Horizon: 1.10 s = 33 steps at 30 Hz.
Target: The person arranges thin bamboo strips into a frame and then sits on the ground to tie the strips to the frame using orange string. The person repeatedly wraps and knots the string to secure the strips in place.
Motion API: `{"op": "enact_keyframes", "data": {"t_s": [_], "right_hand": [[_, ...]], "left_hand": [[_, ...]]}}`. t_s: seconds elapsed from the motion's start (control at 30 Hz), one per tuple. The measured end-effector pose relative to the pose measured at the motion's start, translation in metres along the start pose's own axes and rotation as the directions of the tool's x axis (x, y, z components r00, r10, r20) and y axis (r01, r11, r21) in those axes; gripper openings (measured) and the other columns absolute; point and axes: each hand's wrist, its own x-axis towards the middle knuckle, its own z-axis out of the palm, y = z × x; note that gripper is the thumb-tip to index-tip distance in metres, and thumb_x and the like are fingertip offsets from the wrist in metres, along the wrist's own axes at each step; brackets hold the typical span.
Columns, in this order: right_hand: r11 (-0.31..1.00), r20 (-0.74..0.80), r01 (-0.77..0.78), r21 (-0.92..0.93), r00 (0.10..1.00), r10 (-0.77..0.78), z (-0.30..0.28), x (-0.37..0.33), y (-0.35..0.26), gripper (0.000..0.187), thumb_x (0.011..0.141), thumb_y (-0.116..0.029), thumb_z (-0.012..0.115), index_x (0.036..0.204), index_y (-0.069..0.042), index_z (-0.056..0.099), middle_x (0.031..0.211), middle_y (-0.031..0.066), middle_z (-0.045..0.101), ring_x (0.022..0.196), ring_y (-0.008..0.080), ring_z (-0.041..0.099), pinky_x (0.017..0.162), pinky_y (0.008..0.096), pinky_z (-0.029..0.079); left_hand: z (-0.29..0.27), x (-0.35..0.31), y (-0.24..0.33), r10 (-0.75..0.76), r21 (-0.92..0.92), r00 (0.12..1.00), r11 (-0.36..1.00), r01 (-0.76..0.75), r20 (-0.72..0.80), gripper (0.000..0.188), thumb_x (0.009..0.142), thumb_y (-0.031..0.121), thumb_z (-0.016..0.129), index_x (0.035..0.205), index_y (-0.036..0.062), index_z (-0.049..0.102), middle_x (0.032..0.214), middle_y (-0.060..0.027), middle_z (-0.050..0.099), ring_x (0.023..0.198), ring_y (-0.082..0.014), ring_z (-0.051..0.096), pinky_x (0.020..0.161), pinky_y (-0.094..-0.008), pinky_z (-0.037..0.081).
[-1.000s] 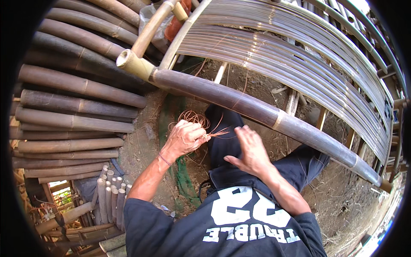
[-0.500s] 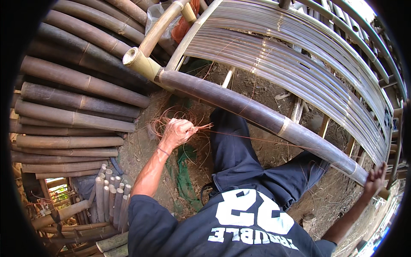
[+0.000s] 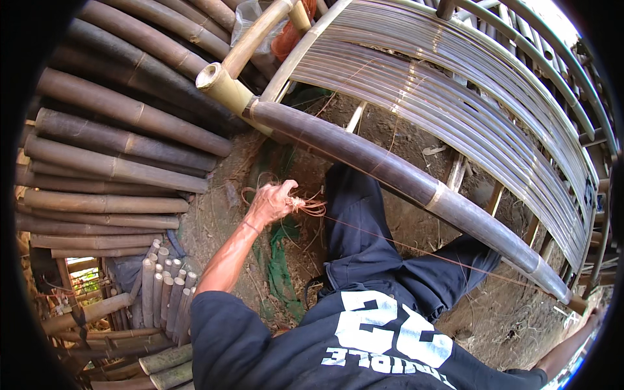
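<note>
My left hand is closed around a loose, looped bundle of thin reddish-brown twine, over the ground in front of the bamboo bench. One strand runs from the bundle over my trousers toward the lower right. My right hand is stretched out at the picture's right rim, past the end of the bench's thick dark bamboo front rail. It is small and dim there, but the strand stretches straight toward it, pulled along by its fingers. Behind the rail lies the bench's seat of narrow bamboo slats.
Thick dark bamboo poles are stacked on the left, ends toward me. Short cut bamboo pieces stand upright lower left. A clear plastic bag and orange twine lie behind the bench's corner. Green netting lies on the dirt floor.
My right hand has moved outward and down toward the right rim, and the strand now reaches lower to the right. The bundle in my left hand looks smaller and more gathered.
</note>
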Motion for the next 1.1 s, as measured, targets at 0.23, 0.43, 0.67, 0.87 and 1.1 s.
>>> {"op": "enact_keyframes", "data": {"t_s": [0.23,0.43,0.67,0.87,1.1], "right_hand": [[0.572,0.465,0.527,-0.629,0.844,-0.266,0.159,-0.182,-0.142,0.069,0.089,-0.037,0.070,0.141,0.000,0.043,0.135,0.0187,0.055,0.128,0.0315,0.050,0.107,0.0423,0.041],[0.603,0.641,0.472,0.643,0.100,-0.761,0.286,-0.443,-0.300,0.084,0.072,-0.012,0.083,0.144,-0.004,0.040,0.143,0.0195,0.046,0.135,0.0355,0.042,0.115,0.0407,0.034],[0.767,0.765,-0.036,0.641,0.116,-0.634,0.353,-0.512,-0.292,0.021,0.096,-0.022,0.063,0.099,-0.003,0.070,0.091,0.0119,0.067,0.077,0.0252,0.066,0.073,0.0356,0.053],[0.130,0.691,-0.922,0.365,0.175,-0.702,0.305,-0.452,-0.322,0.035,0.097,-0.026,0.053,0.069,-0.006,0.062,0.108,0.0109,0.056,0.098,0.0260,0.061,0.099,0.0396,0.043],[0.564,0.827,-0.613,0.554,0.322,-0.461,0.309,-0.437,-0.345,0.031,0.101,-0.033,0.056,0.086,-0.007,0.066,0.063,-0.0073,0.045,0.053,0.0034,0.036,0.050,0.0238,0.033]], "left_hand": [[-0.019,-0.010,0.086,0.033,-0.325,0.980,0.945,0.034,0.196,0.078,0.071,0.035,0.080,0.134,0.0086,0.043,0.096,-0.0191,0.061,0.091,-0.0364,0.063,0.082,-0.0444,0.050],[-0.038,-0.006,0.119,0.085,-0.335,0.966,0.942,0.002,0.246,0.071,0.071,0.030,0.075,0.130,0.0047,0.044,0.099,-0.0197,0.060,0.093,-0.0381,0.059,0.085,-0.0454,0.048],[-0.044,-0.015,0.093,0.143,-0.310,0.984,0.945,-0.105,0.103,0.051,0.073,0.002,0.049,0.124,0.0006,0.046,0.111,-0.0198,0.052,0.106,-0.0349,0.050,0.098,-0.0432,0.040],[-0.050,-0.006,0.106,0.164,-0.416,0.986,0.898,-0.140,0.023,0.024,0.077,0.017,0.077,0.090,0.0038,0.061,0.083,-0.0076,0.056,0.072,-0.0247,0.057,0.071,-0.0351,0.048],[-0.033,0.024,0.127,0.317,-0.394,0.943,0.858,-0.329,-0.097,0.028,0.078,0.022,0.079,0.101,0.0083,0.071,0.094,-0.0056,0.053,0.090,-0.0217,0.054,0.082,-0.0344,0.046]]}}
